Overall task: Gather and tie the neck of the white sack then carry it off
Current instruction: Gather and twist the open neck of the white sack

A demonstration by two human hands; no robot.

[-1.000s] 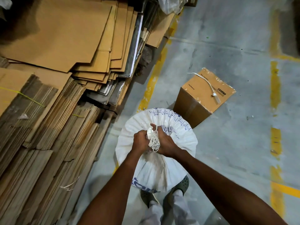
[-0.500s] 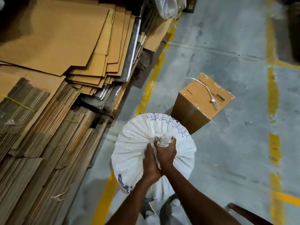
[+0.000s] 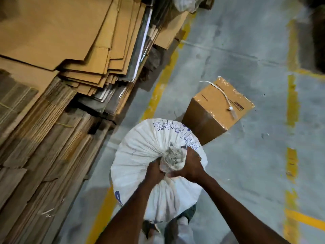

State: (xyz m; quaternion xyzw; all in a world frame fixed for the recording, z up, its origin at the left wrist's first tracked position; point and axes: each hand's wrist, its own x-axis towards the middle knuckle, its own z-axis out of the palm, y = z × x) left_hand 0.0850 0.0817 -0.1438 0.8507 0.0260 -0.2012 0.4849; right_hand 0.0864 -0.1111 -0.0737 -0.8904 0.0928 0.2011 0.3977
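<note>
A full white woven sack [image 3: 140,155] with blue print stands on the grey floor right in front of my feet. Its gathered, frayed neck [image 3: 173,158] sticks up between my hands. My left hand [image 3: 154,171] grips the neck from the near left side. My right hand [image 3: 192,166] wraps around it from the right, with a ring showing on one finger. Whether a cord is tied around the neck is hidden by my fingers.
A taped cardboard box [image 3: 216,110] with a white strap on top stands just beyond the sack. Stacks of flattened cardboard [image 3: 52,85] fill the left side. Yellow floor lines [image 3: 158,92] run past the sack and along the right.
My hands shifted around the neck: first apart on either side, then stacked together, now side by side again with the frayed top showing. The view moved slightly closer.
</note>
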